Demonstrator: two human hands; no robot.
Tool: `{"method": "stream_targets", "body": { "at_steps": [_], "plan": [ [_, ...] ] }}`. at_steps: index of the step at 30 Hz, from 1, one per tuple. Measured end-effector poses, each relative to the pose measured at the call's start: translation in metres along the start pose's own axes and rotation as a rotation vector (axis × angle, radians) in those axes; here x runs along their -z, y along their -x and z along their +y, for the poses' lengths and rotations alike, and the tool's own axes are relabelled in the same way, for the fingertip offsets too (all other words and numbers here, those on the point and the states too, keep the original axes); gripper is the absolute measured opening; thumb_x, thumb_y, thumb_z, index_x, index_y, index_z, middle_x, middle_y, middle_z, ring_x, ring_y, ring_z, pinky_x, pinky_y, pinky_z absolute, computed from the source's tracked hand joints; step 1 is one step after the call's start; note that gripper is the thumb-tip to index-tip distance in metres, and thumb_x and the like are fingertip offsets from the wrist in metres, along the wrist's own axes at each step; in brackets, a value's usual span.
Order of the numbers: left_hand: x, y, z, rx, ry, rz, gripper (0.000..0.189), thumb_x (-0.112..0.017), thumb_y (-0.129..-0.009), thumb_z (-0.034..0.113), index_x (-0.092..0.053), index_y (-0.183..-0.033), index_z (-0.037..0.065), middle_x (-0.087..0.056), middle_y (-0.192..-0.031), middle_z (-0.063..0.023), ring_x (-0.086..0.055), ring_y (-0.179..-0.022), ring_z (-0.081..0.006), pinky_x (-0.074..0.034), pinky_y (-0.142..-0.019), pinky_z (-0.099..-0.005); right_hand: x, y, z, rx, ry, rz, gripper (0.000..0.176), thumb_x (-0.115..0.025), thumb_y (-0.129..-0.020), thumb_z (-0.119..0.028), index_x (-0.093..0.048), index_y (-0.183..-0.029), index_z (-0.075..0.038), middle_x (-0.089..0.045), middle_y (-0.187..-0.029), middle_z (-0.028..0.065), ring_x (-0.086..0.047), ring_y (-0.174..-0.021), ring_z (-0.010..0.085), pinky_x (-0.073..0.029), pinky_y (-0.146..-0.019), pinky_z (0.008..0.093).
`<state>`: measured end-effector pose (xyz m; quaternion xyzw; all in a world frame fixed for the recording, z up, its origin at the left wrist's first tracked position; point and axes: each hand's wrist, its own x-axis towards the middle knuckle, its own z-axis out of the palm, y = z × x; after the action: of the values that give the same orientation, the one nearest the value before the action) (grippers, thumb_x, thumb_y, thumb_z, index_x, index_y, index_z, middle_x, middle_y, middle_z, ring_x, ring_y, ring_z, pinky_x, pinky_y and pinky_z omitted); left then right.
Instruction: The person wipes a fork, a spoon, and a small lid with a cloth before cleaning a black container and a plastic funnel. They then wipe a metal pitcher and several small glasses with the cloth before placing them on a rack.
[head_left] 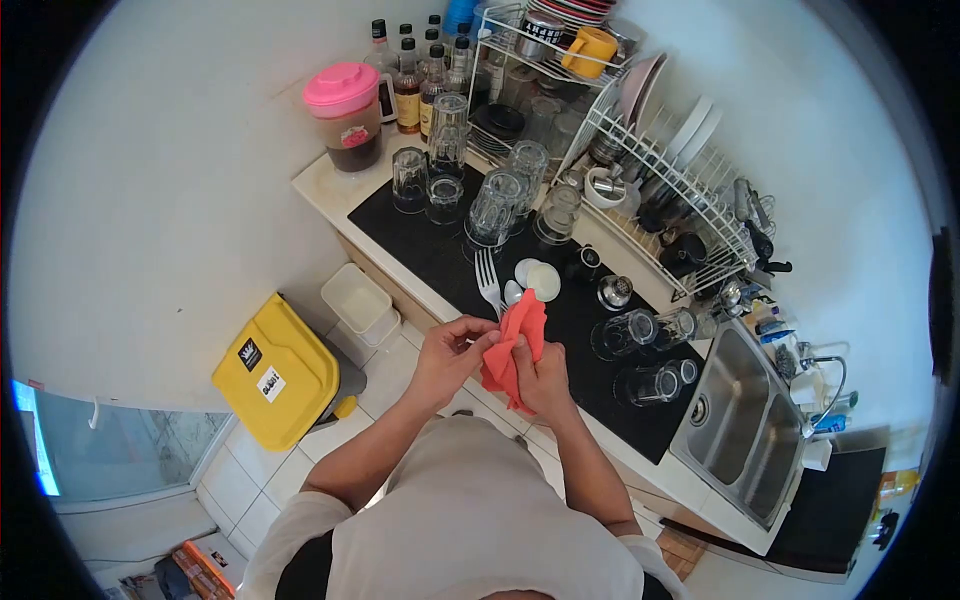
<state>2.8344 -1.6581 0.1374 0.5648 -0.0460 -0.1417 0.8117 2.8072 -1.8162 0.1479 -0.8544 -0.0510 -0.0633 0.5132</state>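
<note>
A red cloth (518,345) is bunched up between my two hands in front of the counter edge. My right hand (541,382) is closed around its right side, thumb on top. The fingers of my left hand (452,352) pinch at the cloth's left edge; anything hidden within the folds cannot be made out. Just beyond the cloth, a fork (487,272) points away from me, its handle running out of sight near the cloth. A spoon (513,292) shows beside it, next to a round white item (543,281).
Upside-down glasses (494,208) stand in groups on the black mat (405,245). A loaded dish rack (660,165) lines the wall, with a double sink (735,410) at right. A pink-lidded jug (342,115) and bottles occupy the far-left corner. A yellow-lidded bin (280,370) stands on the floor.
</note>
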Motion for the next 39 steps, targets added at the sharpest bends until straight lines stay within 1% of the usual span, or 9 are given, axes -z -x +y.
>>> {"method": "stream_targets", "body": {
  "at_steps": [7, 10, 13, 16, 19, 24, 31, 36, 39],
  "plan": [
    [0.014, -0.006, -0.011, 0.092, 0.065, -0.116, 0.014, -0.062, -0.09, 0.009, -0.065, -0.099, -0.001, -0.065, -0.091, -0.0031, -0.058, -0.083, -0.008, -0.047, -0.078, -0.0236, 0.0, 0.001, 0.003, 0.037, 0.091, -0.053, 0.041, -0.045, -0.097, -0.035, -0.063, -0.087, 0.0, -0.061, -0.07, 0.0222, -0.061, -0.065, 0.042, -0.046, -0.063, 0.0473],
    [0.017, -0.01, -0.013, 0.224, 0.161, -0.115, 0.014, -0.063, -0.09, 0.011, -0.064, -0.098, 0.0, -0.065, -0.092, -0.003, -0.059, -0.084, -0.0092, -0.048, -0.079, -0.024, 0.002, 0.001, 0.004, 0.015, 0.121, -0.105, 0.043, -0.044, -0.097, -0.038, -0.063, -0.09, 0.0, -0.062, -0.071, 0.0225, -0.061, -0.067, 0.0422, -0.046, -0.064, 0.0483],
    [0.015, -0.01, -0.015, 0.314, 0.464, -0.124, 0.014, -0.064, -0.089, 0.014, -0.064, -0.097, 0.002, -0.065, -0.091, -0.003, -0.06, -0.086, -0.0108, -0.048, -0.079, -0.0248, -0.001, 0.002, 0.01, -0.016, 0.064, -0.12, 0.043, -0.045, -0.097, -0.038, -0.063, -0.093, 0.0, -0.062, -0.072, 0.0226, -0.061, -0.068, 0.0419, -0.046, -0.065, 0.0477],
    [0.021, -0.017, -0.017, 0.352, 0.543, -0.128, 0.011, -0.06, -0.091, 0.014, -0.063, -0.098, 0.006, -0.064, -0.09, -0.0007, -0.059, -0.083, -0.012, -0.047, -0.074, -0.0252, 0.001, 0.003, 0.008, -0.013, 0.035, -0.11, 0.041, -0.046, -0.097, -0.038, -0.063, -0.094, 0.0, -0.062, -0.072, 0.0219, -0.062, -0.068, 0.0401, -0.047, -0.064, 0.0448],
    [0.035, -0.038, -0.023, 0.233, 0.398, 0.207, 0.013, -0.064, -0.089, 0.021, -0.065, -0.095, 0.009, -0.064, -0.089, 0.0011, -0.057, -0.076, -0.0088, -0.044, -0.065, -0.0229, 0.002, 0.011, 0.03, -0.122, -0.093, -0.035, 0.041, -0.047, -0.097, -0.037, -0.062, -0.094, 0.0, -0.062, -0.071, 0.0196, -0.064, -0.066, 0.0326, -0.047, -0.062, 0.0403],
    [0.101, -0.101, -0.06, 0.144, 0.104, 0.538, 0.015, -0.072, -0.082, 0.021, -0.069, -0.087, 0.007, -0.06, -0.073, 0.0022, -0.049, -0.061, -0.0067, -0.037, -0.055, -0.0213, 0.029, 0.023, 0.039, -0.24, -0.109, 0.147, 0.045, -0.045, -0.098, -0.04, -0.061, -0.096, 0.002, -0.061, -0.069, 0.013, -0.063, -0.066, 0.0183, -0.048, -0.062, 0.0359],
    [0.157, -0.174, -0.1, 0.077, -0.22, 0.659, 0.016, -0.076, -0.078, 0.018, -0.071, -0.081, 0.003, -0.066, -0.076, -0.0033, -0.056, -0.065, -0.0111, -0.042, -0.056, -0.0252, 0.045, 0.035, 0.032, -0.179, -0.065, 0.265, 0.05, -0.046, -0.097, -0.043, -0.061, -0.094, 0.005, -0.063, -0.072, 0.0107, -0.058, -0.067, 0.0159, -0.046, -0.062, 0.0329],
    [0.168, -0.189, -0.109, 0.024, -0.369, 0.698, 0.017, -0.076, -0.077, 0.017, -0.073, -0.077, 0.001, -0.069, -0.07, -0.0084, -0.063, -0.065, -0.0132, -0.048, -0.062, -0.0262, 0.046, 0.044, 0.027, -0.266, -0.056, 0.27, 0.049, -0.046, -0.097, -0.042, -0.062, -0.093, 0.004, -0.063, -0.072, 0.0109, -0.058, -0.066, 0.0158, -0.046, -0.062, 0.0335],
    [0.17, -0.19, -0.11, 0.033, -0.411, 0.72, 0.013, -0.076, -0.077, 0.012, -0.072, -0.078, -0.001, -0.066, -0.07, -0.0068, -0.059, -0.062, -0.0142, -0.046, -0.058, -0.027, 0.048, 0.047, 0.037, -0.248, -0.072, 0.285, 0.047, -0.047, -0.097, -0.04, -0.062, -0.093, 0.004, -0.063, -0.072, 0.0106, -0.057, -0.066, 0.0152, -0.046, -0.061, 0.0331]
  ]
}}
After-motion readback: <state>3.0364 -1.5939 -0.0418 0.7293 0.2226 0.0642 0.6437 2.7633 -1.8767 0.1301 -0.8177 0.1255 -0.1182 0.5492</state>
